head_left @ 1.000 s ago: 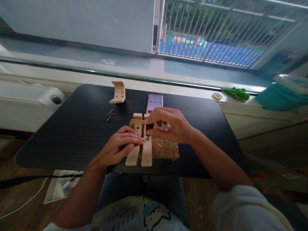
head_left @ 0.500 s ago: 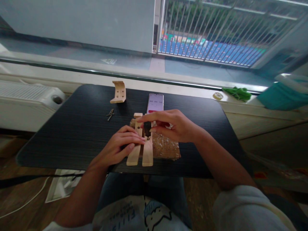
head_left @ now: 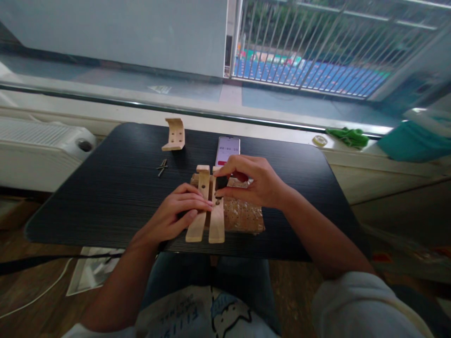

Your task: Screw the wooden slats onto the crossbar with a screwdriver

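Observation:
Two pale wooden pieces lie side by side, a left piece and a right piece, both with holes and raised far ends. They rest on a block wrapped in brown tape. My left hand lies across them with its fingers stretched out, fingertips pressing near the gap. My right hand pinches the black handle of a stubby screwdriver over the right piece. A dark hole or screw head shows just below it; the tool's tip is hard to make out.
A curved wooden piece with several holes stands at the back left of the black table. Several screws lie near it. A phone showing a timer sits behind the block. A tape roll and green cloth are on the sill.
My right hand's fingers have curled and turned around the black handle, the index finger drawing back to the right. My left hand and the wooden pieces have stayed put.

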{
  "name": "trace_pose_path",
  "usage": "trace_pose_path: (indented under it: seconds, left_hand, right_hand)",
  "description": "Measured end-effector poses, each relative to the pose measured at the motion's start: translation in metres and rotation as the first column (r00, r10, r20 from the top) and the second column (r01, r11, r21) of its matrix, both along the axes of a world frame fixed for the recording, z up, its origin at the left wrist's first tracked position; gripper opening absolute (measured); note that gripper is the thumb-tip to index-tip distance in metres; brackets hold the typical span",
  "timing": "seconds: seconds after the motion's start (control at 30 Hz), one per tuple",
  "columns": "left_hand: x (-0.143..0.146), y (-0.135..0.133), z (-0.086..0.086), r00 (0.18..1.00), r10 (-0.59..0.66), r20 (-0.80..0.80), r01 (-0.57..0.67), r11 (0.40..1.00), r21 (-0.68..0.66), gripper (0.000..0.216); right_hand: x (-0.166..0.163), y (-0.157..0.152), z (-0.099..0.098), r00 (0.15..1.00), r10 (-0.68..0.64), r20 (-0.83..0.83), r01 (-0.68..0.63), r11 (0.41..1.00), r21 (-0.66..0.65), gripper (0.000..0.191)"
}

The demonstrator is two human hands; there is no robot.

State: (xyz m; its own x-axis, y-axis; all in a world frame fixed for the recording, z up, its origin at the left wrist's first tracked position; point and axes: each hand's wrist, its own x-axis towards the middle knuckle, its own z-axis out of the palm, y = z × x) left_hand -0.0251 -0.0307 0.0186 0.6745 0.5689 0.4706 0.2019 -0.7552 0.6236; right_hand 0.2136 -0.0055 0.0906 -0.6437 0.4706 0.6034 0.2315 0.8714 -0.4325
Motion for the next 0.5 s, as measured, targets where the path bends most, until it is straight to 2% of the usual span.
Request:
trace_pose_path:
  seconds: [0.17,0.37,0.5]
  left_hand:
    - [-0.0001,0.0005,-0.0002,1.000,-0.002,-0.004,0.002,1.000,0.009,0.026]
    - [0.0004,-0.0002,0.0008,1.000,0.007,-0.002,-0.007,1.000,0.014,0.028]
    - [0.0006,0.0000,0.0013,1.000,0.022,-0.002,-0.021,1.000,0.010,0.028]
  right_hand:
    - [-0.0007,0.0009,-0.0013,0.999,-0.034,-0.011,0.034,0.999,0.029,0.021]
    - [-0.0023,-0.0024,-0.0034,0.998,-0.067,0.004,0.067,0.998,-0.007,0.023]
    - [-0.0048,-0.0043,-0.0047,0.998,-0.047,-0.041,0.047,0.999,-0.006,0.019]
